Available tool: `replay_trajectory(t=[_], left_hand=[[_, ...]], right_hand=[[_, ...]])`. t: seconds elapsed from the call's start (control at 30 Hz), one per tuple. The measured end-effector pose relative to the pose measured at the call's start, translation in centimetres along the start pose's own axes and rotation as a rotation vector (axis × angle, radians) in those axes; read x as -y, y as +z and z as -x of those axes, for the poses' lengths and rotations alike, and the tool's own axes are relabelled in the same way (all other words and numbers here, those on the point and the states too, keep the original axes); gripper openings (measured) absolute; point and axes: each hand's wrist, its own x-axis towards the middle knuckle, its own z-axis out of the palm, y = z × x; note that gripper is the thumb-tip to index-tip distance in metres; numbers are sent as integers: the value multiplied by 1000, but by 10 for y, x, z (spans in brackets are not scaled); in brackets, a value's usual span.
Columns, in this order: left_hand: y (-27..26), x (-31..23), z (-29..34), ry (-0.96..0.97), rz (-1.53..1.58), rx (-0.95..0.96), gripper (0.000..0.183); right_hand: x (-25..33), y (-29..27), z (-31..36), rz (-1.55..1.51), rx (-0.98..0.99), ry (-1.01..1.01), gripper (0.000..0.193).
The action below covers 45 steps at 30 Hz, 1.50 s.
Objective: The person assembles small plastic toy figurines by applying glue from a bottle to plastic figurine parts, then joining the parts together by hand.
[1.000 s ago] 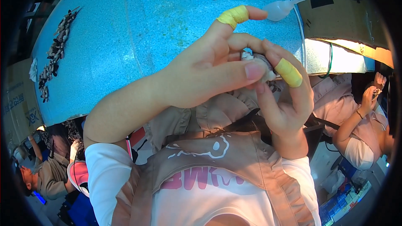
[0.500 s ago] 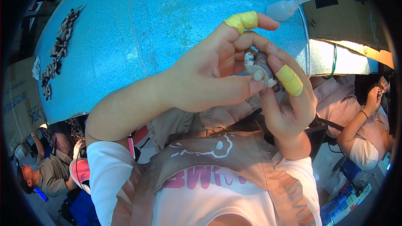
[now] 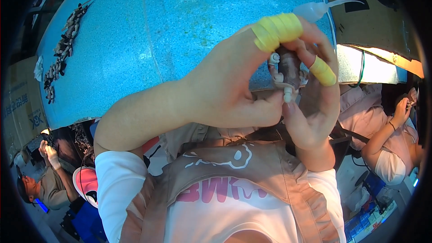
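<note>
A speckled blue tabletop (image 3: 126,40) spreads beyond and left of the grip (image 3: 288,83). Right of it, a pale surface (image 3: 372,66) is brightly lit.

From your head, one wide fisheye view looks down, close over your left hand (image 3: 227,83) and right hand (image 3: 317,110); your aproned chest (image 3: 225,158) fills six o'clock, the blue tabletop (image 3: 117,40) twelve.
</note>
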Motion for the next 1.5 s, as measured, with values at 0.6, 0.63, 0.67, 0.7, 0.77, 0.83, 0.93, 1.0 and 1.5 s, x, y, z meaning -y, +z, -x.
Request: replay_trajectory(t=[0.6, 0.63, 0.67, 0.7, 0.77, 0.83, 0.93, 1.0, 1.5], left_hand=[[7, 3, 1, 222, -639, -42, 61], [7, 2, 1, 209, -642, -35, 61], [7, 1, 2, 195, -644, -29, 61], [8, 1, 2, 194, -645, -28, 61], [9, 3, 3, 203, -654, -34, 62], [9, 5, 1, 213, -643, -51, 62], [7, 2, -1, 171, -558, -58, 62], [6, -1, 0, 116, -487, -49, 61], [4, -5, 0, 145, -506, -7, 59]], right_hand=[[3, 9, 2, -478, -135, 348, 52], [4, 10, 2, -479, -135, 349, 52], [5, 11, 2, -528, -152, 378, 52], [6, 11, 2, -577, -169, 407, 52], [6, 10, 1, -572, -161, 428, 52], [4, 9, 1, -566, -154, 448, 52], [3, 6, 2, -627, -183, 443, 47], [5, -1, 0, -703, -175, 461, 39], [-8, -10, 2, -138, -59, 90, 28]])
